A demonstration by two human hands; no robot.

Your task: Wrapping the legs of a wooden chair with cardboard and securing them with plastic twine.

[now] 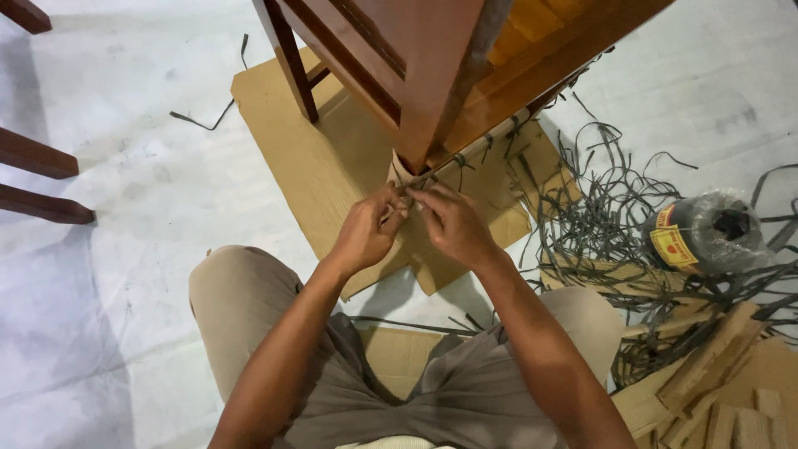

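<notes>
1. White floor [125, 166] carries a flat cardboard sheet [316, 166].
2. At top centre stands a reddish wooden chair [432, 58]: stiff, heavy.
3. Its cardboard-wrapped leg [490, 141] is tied with grey strapping [465, 158]: thin, pliable, probably slick; best pinched near the knot.
4. Left hand [366, 233] and right hand [453, 224] meet at centre, fingers pinched on the strap.

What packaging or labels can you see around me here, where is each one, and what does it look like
Roll of dark strapping: on the floor to the right, wrapped in clear plastic film.
Label: on the roll's near end, rounded, red and yellow.
Flattened cardboard: brown sheets on the floor under the wooden furniture.
Cardboard wrap: beige, tied with dark straps round a furniture leg, just above both hands' fingers.
No signs or screens.
</notes>
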